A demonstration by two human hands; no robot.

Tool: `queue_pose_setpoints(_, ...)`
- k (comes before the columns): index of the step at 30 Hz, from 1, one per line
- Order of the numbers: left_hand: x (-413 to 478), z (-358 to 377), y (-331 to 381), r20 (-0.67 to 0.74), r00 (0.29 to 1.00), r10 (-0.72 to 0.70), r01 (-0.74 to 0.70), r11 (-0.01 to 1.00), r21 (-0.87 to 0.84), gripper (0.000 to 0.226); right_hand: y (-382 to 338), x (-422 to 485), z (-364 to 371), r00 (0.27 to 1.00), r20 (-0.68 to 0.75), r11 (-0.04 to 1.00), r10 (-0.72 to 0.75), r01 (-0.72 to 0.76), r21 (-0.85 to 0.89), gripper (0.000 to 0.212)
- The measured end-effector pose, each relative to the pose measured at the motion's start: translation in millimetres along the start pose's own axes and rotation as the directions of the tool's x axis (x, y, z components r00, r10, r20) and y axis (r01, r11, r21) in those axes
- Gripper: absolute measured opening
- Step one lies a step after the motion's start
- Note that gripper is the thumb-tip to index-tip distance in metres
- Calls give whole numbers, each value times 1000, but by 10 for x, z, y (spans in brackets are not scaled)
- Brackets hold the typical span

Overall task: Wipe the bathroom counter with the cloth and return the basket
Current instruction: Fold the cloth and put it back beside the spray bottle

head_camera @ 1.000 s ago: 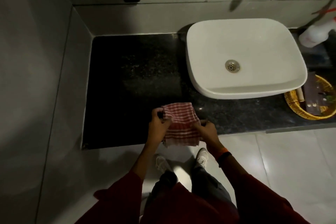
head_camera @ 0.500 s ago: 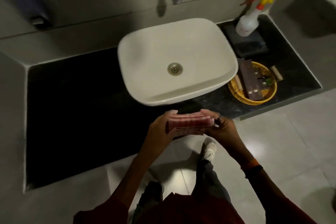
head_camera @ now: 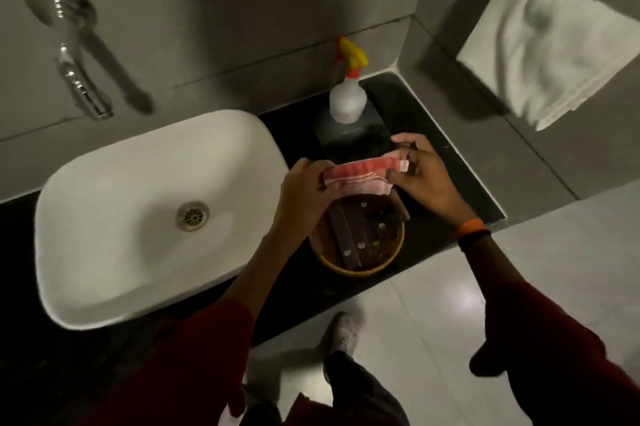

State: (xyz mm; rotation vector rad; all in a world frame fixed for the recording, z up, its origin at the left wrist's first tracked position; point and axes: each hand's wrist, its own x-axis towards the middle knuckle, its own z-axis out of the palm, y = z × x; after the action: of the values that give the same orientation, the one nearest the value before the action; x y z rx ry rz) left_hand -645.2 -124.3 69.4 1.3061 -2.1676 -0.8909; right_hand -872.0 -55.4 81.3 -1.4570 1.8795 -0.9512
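A folded red-and-white checked cloth (head_camera: 360, 175) is held in the air between both hands. My left hand (head_camera: 304, 193) grips its left end and my right hand (head_camera: 424, 176) grips its right end. Directly below them a round woven basket (head_camera: 360, 266) sits on the black counter (head_camera: 460, 180), right of the sink, holding dark boxes and small items. My hands and the cloth hide the basket's far half.
A white basin (head_camera: 138, 218) fills the counter's middle, with a chrome tap (head_camera: 79, 79) on the wall above. A spray bottle (head_camera: 347, 98) with a yellow trigger stands on a dark tray behind the basket. A white towel (head_camera: 550, 41) hangs at the right wall.
Both hands have carried the folded cloth from the counter's left side, past the front of the basin, to above the basket on the right. The view has swung right with them.
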Motion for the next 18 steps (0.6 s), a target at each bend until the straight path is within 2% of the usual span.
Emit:
queue_pose_setpoints(2,328,153,-2,24,999,-32,34,997,-72,31,167,296,-119,997,41,991,62,-67,119,27)
queue_pose_setpoints(4,692,294,-45,76,993,-89,101,980,-174,22,385,636,-181,995,10,974,101,-101,205,31)
queue_pose_setpoints(7,1147,500,-187,191,938,-288,336,891,-305,13,688,1136,-155,991,-17,960,136,-127,250,33)
queue_pose_setpoints(8,1262,590,-251,188,933,-307,354,875,-330,16,777,1299,-126,989,-17,963,145,-137,231,34)
queue_pose_setpoints(11,1489,871,-434,109,948,-301,320,889,-327,30,1034,1657,7,981,-11,973,191,-188,132,40)
queue_pose_setpoints(14,1579,1081,-537,107,957,-268,281,951,-127,40,1196,1718,132,993,43,988,107,-101,-116,42)
queue_pose_setpoints(16,1509,1113,-502,48,981,-188,190,981,-46,34,1226,1602,206,994,89,983,66,-50,-178,41)
queue_pose_setpoints(18,1328,1085,-403,-46,991,-123,120,991,-58,25,1193,1424,266,996,28,982,85,-79,-171,37)
